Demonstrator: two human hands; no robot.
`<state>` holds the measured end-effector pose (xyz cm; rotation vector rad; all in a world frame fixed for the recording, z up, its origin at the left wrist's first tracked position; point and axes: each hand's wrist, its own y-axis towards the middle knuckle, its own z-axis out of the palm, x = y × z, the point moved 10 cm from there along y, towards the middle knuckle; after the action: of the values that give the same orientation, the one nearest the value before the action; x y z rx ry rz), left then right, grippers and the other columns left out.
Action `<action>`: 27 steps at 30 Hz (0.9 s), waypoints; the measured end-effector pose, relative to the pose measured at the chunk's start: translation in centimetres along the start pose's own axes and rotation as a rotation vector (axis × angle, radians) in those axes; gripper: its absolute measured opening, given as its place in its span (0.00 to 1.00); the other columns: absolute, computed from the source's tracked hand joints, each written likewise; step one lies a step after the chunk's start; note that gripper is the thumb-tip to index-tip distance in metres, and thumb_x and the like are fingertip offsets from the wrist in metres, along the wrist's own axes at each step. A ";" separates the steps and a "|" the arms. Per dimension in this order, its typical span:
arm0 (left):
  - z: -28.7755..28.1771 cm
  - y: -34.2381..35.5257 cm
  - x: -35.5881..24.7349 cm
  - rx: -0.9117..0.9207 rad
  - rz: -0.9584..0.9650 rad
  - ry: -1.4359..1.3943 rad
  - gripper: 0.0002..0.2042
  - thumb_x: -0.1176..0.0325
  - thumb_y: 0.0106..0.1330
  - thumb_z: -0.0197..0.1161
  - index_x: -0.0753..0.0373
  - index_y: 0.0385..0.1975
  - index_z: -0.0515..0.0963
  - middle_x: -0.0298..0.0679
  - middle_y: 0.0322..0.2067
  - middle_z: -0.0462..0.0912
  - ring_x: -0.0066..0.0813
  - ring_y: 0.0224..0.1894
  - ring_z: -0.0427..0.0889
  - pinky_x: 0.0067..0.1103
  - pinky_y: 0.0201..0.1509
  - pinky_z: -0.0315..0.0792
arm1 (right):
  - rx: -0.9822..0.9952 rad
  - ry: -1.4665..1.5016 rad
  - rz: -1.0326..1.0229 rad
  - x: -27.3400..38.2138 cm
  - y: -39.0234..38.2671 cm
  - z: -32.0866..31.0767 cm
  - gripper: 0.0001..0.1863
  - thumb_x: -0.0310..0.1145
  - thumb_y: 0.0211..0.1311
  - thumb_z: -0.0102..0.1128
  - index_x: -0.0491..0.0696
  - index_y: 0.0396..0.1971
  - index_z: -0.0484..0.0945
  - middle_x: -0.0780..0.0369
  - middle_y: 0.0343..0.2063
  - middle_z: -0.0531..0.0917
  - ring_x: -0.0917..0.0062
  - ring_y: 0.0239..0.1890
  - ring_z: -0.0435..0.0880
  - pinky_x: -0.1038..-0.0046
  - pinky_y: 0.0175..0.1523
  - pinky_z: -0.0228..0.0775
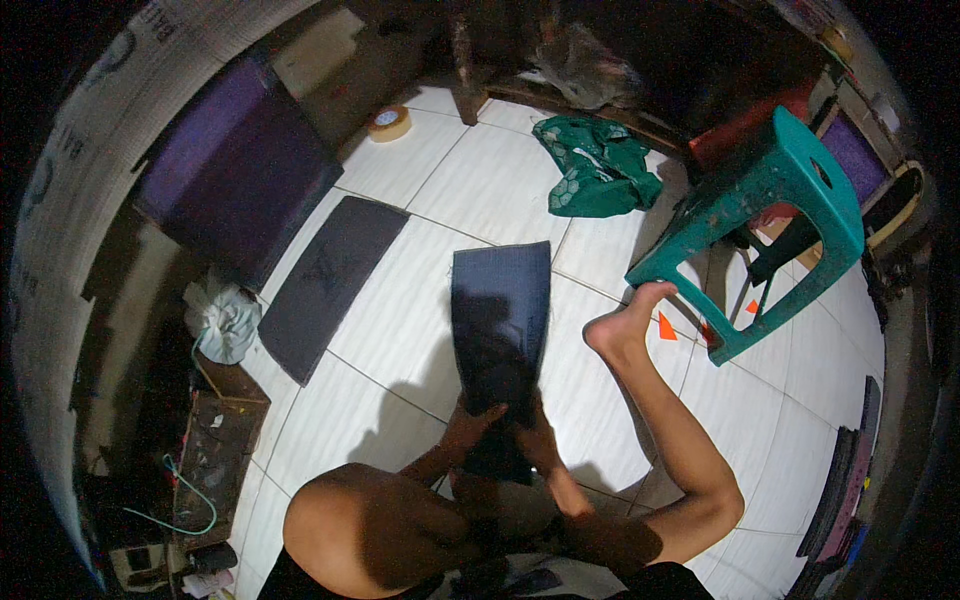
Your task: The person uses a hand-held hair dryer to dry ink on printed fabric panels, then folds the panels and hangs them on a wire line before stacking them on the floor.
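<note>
A long dark navy piece of denim-like fabric (500, 300) with frayed side edges stretches out from me over the floor. It looks fairly flat and stiff. My left hand (475, 428) grips its left side near the close end, thumb lying on top. On the opposite edge my right hand (538, 438) is closed, its fingers partly hidden in shadow and behind the piece. To the left, a dark grey flat sheet (335, 280) lies on the white floor tiles.
A green plastic stool (740, 190) stands at the right beside my bare foot, with orange scraps (667, 327) near it. Farther off lie a green bag (597, 168) and a tape roll (389, 124). At left are a purple box (235, 160), a white plastic bag (224, 325) and a wooden box (220, 450).
</note>
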<state>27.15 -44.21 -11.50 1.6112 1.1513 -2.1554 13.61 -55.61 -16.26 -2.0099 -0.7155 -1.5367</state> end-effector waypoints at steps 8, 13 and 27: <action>-0.3 0.0 2.8 0.066 -0.152 -0.193 0.28 0.60 0.56 0.72 0.69 0.52 0.72 0.45 0.45 0.80 0.39 0.48 0.79 0.30 0.55 0.72 | 0.508 -0.201 -0.076 3.4 -3.6 4.5 0.20 0.32 0.66 0.52 0.46 0.56 0.72 0.58 0.51 0.79 0.68 0.53 0.76 0.64 0.60 0.65; -4.4 -2.6 4.2 0.036 -0.227 0.000 0.28 0.60 0.56 0.71 0.68 0.54 0.71 0.46 0.48 0.79 0.40 0.50 0.78 0.33 0.56 0.72 | 0.222 0.387 0.334 2.6 2.4 2.6 0.15 0.39 0.70 0.51 0.44 0.48 0.74 0.59 0.43 0.81 0.69 0.45 0.80 0.66 0.49 0.73; 3.2 -3.8 -3.0 0.079 0.123 0.289 0.37 0.55 0.46 0.78 0.70 0.52 0.70 0.46 0.46 0.79 0.39 0.50 0.77 0.35 0.60 0.68 | 0.129 0.456 0.044 17.7 9.6 -4.1 0.30 0.29 0.45 0.75 0.41 0.50 0.73 0.60 0.42 0.82 0.75 0.43 0.81 0.72 0.51 0.72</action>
<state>23.74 -44.69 -6.81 2.0237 1.0190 -1.9602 21.16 -63.61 1.09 -1.4930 -0.5621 -1.7851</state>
